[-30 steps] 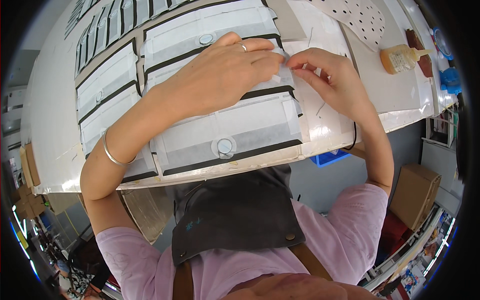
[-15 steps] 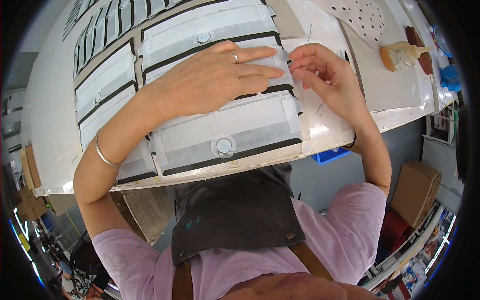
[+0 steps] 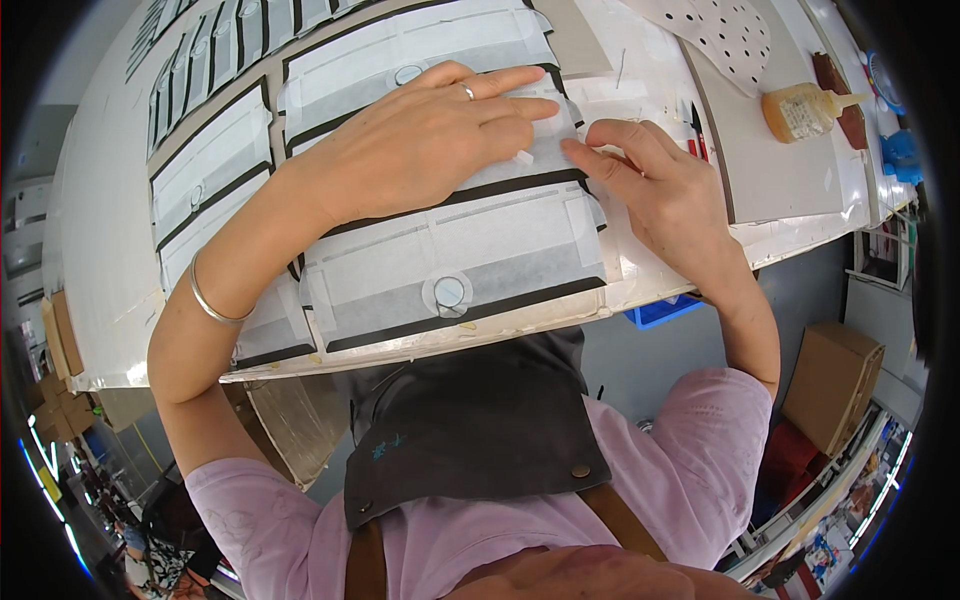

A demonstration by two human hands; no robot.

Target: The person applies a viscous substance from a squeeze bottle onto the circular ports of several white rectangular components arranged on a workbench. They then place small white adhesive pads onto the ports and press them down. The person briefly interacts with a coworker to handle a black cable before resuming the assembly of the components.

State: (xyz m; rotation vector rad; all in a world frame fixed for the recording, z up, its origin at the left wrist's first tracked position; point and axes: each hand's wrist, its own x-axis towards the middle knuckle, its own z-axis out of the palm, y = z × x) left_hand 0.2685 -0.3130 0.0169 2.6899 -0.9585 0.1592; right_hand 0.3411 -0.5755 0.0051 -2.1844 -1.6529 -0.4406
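White panel (image 3: 470, 255) lies under both hands' grip.

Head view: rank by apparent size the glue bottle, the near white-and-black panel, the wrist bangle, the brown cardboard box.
1. Near white-and-black panel, by far the largest.
2. Brown cardboard box, though it sits farther off near the rim, so its true size is unsure.
3. Glue bottle and wrist bangle look alike; no ranking.
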